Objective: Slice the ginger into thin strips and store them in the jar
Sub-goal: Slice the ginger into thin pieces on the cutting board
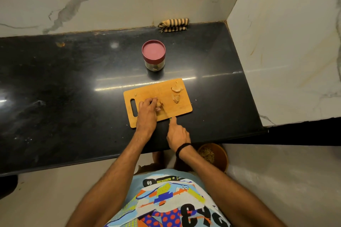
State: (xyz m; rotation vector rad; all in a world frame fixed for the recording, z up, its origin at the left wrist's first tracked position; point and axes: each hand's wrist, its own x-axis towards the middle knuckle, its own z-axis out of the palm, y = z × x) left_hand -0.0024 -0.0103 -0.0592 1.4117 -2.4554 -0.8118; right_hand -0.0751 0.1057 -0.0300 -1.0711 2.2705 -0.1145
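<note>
One wooden cutting board [157, 100] lies on one black counter [73, 88]. Ginger shows in three places on the board: one piece [159, 104] under the left hand [147, 116] and two more [176, 89] [176, 98] near the far right corner. There is one jar [153, 55] with one red lid, one striped cloth [174, 25], one knife [166, 114], one brown bowl [214, 155] on the floor, and two hands, the right [178, 134] wearing one black wristband [182, 148].

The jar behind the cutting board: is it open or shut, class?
Shut. The jar stands upright on the black counter with its maroon lid covering the whole mouth.
</note>
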